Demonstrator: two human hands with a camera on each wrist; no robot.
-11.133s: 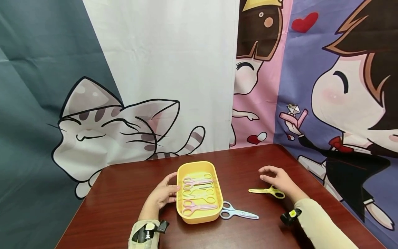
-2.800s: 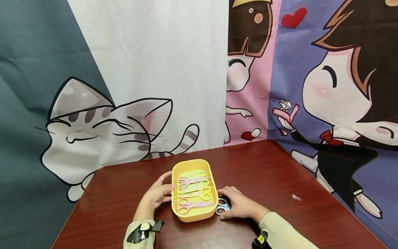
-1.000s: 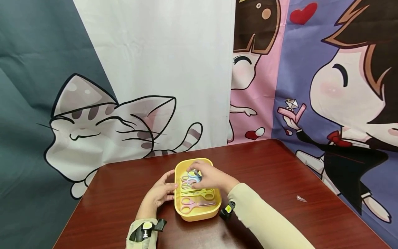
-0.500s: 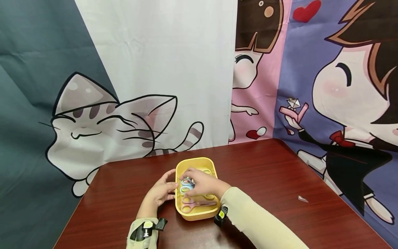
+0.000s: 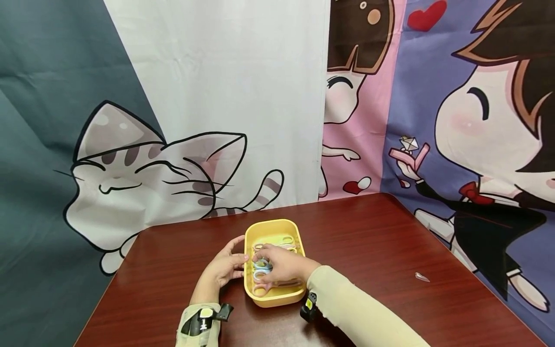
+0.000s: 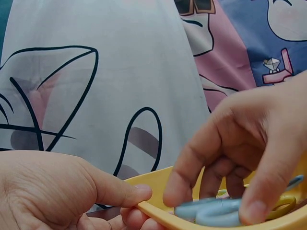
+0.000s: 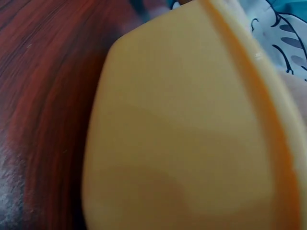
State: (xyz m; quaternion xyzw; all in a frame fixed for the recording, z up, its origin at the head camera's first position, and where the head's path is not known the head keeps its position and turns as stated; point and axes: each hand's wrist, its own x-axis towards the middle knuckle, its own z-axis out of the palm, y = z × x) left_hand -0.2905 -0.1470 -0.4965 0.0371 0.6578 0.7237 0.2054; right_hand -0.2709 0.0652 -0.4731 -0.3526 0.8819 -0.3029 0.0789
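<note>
A yellow plastic box (image 5: 277,302) stands on the table. My left hand (image 5: 223,269) holds its left side, the thumb on the rim and the fingers curled against the outside in the left wrist view. Inside the box, my right hand (image 5: 282,264) pinches light-blue scissors (image 6: 218,211) between thumb and fingers, the handle loops toward the left wall. Pink scissors (image 5: 262,289) lie under and in front of this hand, partly covered. Yellow scissors (image 5: 287,239) show behind it among other pairs. In the right wrist view the box's outer wall (image 7: 182,134) hides the right hand's fingers.
The dark red-brown table (image 5: 360,241) spreads out around the box. A small clear pointed piece (image 5: 421,277) lies on its right side. Behind the table hangs a cartoon-printed curtain (image 5: 243,96).
The yellow scissors at right left the table earlier; the right hand then took the blue scissors from beside the box. Over the last second it moved them inside the box, toward the front.
</note>
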